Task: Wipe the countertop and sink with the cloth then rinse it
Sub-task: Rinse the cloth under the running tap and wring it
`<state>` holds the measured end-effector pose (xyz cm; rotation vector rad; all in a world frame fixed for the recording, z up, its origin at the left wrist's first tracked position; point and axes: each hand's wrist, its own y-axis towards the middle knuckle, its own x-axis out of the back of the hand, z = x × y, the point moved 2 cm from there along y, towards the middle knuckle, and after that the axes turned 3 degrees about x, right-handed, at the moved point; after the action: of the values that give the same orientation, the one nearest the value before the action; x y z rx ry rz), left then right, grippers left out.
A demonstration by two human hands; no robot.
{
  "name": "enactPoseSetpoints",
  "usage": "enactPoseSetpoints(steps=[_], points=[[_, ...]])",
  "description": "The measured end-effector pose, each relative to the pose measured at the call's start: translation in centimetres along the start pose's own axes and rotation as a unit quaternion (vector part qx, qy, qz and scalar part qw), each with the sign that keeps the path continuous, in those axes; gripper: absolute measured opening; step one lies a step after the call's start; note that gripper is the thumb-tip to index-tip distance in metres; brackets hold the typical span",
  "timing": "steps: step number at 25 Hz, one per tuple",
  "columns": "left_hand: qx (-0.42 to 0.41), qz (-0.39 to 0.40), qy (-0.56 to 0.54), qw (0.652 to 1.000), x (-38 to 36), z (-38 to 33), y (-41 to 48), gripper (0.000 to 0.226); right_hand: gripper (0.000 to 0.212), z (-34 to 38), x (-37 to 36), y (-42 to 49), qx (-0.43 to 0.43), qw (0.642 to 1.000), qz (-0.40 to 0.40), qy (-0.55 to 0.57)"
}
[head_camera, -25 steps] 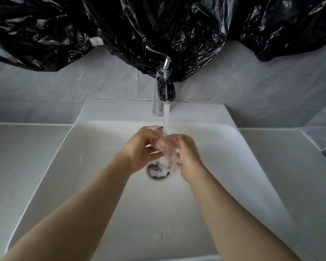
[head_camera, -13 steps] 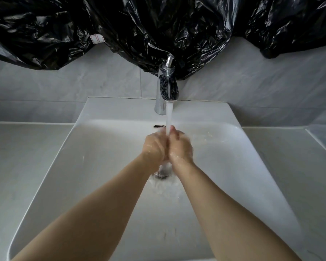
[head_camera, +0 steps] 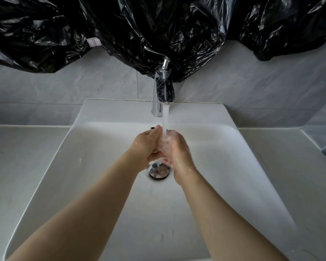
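Observation:
Both my hands meet over the white sink (head_camera: 87,176), directly under the water stream (head_camera: 165,119) running from the chrome faucet (head_camera: 163,91). My left hand (head_camera: 145,146) and my right hand (head_camera: 180,153) are pressed together around a small pale pinkish cloth (head_camera: 163,150). The fingers and the splashing water hide most of the cloth. The chrome drain (head_camera: 158,171) shows just below my hands.
Pale countertop runs on the left (head_camera: 17,157) and right (head_camera: 299,166) of the sink. Black plastic sheeting (head_camera: 158,25) hangs on the grey tiled wall above the faucet. A side wall closes the far right corner (head_camera: 324,132).
A second ago my hands were slightly apart with the cloth showing between them. They have since closed together under the stream, and they now sit a little higher over the drain.

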<state>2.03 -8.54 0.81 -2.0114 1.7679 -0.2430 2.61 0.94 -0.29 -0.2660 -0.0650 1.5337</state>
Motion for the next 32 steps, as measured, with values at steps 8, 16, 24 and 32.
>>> enactPoseSetpoints(steps=[8, 16, 24, 32], points=[[-0.081, -0.050, 0.176, 0.980, -1.6, 0.7, -0.5, 0.028, 0.025, 0.9, -1.0, 0.9, 0.087, 0.985, -0.039, -0.143], [-0.106, -0.021, 0.056, 0.993, 0.4, 0.9, 0.1, 0.020, 0.014, 0.4, 1.3, 2.2, -0.016, 0.995, -0.017, -0.093], [-0.082, -0.167, 0.164, 0.969, 1.6, -0.9, 0.3, 0.035, 0.031, 0.3, -1.5, 1.5, -0.028, 0.998, 0.010, -0.058], [-0.117, -0.045, 0.087, 0.988, 1.4, -1.4, -0.3, 0.008, 0.038, 0.5, -1.0, 1.1, -0.196, 0.975, 0.076, 0.071]])
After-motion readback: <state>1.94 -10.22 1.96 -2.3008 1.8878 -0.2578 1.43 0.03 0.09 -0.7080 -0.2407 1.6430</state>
